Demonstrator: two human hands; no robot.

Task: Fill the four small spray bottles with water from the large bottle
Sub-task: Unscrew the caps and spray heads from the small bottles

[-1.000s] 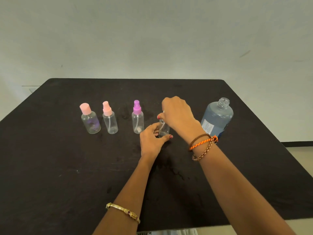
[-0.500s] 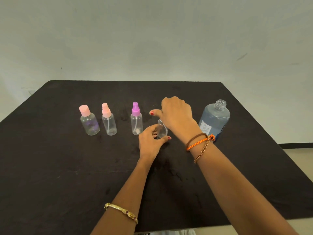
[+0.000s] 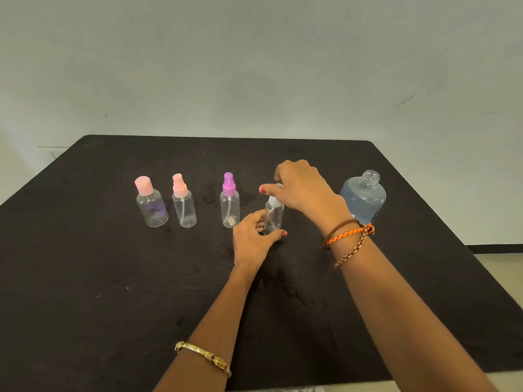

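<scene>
Black table w/ faint smudges, maybe wet; grey wall behind.

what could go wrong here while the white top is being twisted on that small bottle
The large bottle stands uncapped just behind the right hand; a bump from the wrist could spill it. The left hand grips the small bottle only low down, so twisting its white top might tip it toward the purple-topped bottle.

We count four small clear plastic spray bottles and one large uncapped blue-tinted bottle.
</scene>
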